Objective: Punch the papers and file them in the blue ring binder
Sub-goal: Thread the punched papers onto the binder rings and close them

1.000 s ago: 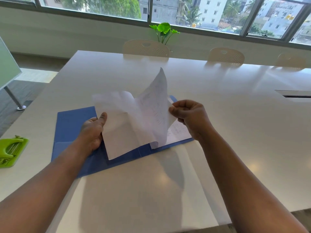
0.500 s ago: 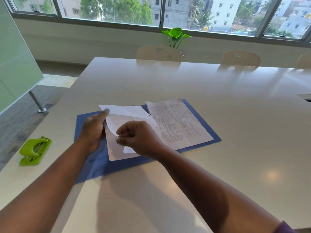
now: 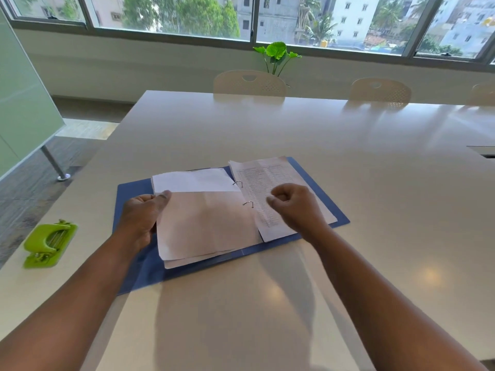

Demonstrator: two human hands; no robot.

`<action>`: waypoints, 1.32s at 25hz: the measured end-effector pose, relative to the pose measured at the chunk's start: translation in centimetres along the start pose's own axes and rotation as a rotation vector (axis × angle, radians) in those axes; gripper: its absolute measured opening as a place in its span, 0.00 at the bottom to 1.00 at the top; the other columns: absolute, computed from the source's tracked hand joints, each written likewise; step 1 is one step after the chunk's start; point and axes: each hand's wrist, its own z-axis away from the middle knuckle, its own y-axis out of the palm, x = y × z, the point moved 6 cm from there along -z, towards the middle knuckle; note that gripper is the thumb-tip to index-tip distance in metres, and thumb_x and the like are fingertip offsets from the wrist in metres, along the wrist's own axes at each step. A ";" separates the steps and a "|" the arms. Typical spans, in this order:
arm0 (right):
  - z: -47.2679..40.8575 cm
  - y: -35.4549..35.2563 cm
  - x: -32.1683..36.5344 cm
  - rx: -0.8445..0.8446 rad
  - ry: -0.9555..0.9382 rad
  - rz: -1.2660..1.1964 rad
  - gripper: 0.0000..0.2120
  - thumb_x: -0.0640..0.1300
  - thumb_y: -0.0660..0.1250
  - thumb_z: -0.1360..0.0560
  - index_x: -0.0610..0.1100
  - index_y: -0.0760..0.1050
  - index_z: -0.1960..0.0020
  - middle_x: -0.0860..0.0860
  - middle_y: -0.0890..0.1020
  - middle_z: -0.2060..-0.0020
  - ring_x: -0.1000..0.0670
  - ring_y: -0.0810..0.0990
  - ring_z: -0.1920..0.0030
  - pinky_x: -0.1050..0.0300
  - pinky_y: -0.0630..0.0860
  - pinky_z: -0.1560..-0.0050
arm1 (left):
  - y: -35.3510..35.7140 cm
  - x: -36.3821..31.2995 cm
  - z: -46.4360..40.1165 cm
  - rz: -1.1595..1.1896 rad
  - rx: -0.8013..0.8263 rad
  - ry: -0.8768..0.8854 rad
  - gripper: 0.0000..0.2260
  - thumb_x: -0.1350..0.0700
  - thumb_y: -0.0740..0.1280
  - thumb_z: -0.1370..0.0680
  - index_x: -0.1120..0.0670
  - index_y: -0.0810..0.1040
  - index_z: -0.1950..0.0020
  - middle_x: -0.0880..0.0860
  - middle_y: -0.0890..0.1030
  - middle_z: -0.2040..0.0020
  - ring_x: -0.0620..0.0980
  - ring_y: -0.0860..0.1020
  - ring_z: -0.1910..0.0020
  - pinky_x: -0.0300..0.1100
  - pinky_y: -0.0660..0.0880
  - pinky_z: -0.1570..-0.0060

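The blue ring binder lies open on the white table. Two metal rings stand at its spine. Blank sheets lie on its left half, and my left hand grips their left edge with the thumb on top. A printed sheet rests on the right half. My right hand hovers over that printed sheet with its fingers curled loosely and nothing in them.
A green hole punch sits near the table's left edge. Cream chairs line the far side, with a green plant by the window. A glass board on a metal leg stands at the left.
The sheet that my right hand held up has been turned over and laid on the left stack. My right hand let go and moved right over the printed sheet.
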 end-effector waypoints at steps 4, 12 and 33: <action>-1.4 -3.9 -7.0 -0.063 0.165 0.450 0.15 0.56 0.73 0.27 0.46 0.72 0.56 0.50 0.78 0.60 0.46 0.77 0.57 0.54 0.70 0.57 | -0.1 1.7 -0.2 0.040 0.011 -0.063 0.11 0.54 0.76 0.26 0.54 0.76 0.61 0.60 0.83 0.54 0.60 0.81 0.56 0.59 0.80 0.50; -1.9 -6.8 -12.5 -0.069 0.421 0.552 0.30 0.65 0.77 0.34 0.43 0.75 0.47 0.45 0.80 0.49 0.42 0.79 0.49 0.52 0.71 0.56 | 0.0 2.5 -0.5 -0.041 -0.026 -0.021 0.12 0.54 0.75 0.25 0.55 0.74 0.62 0.59 0.80 0.57 0.58 0.78 0.57 0.55 0.76 0.55; -1.1 -7.5 -1.6 -0.316 0.005 0.221 0.07 0.46 0.64 0.21 0.44 0.79 0.54 0.50 0.82 0.64 0.43 0.79 0.58 0.52 0.73 0.58 | -0.1 2.6 -0.1 -0.120 -0.043 0.038 0.13 0.52 0.71 0.21 0.55 0.73 0.62 0.56 0.78 0.62 0.54 0.75 0.64 0.47 0.73 0.64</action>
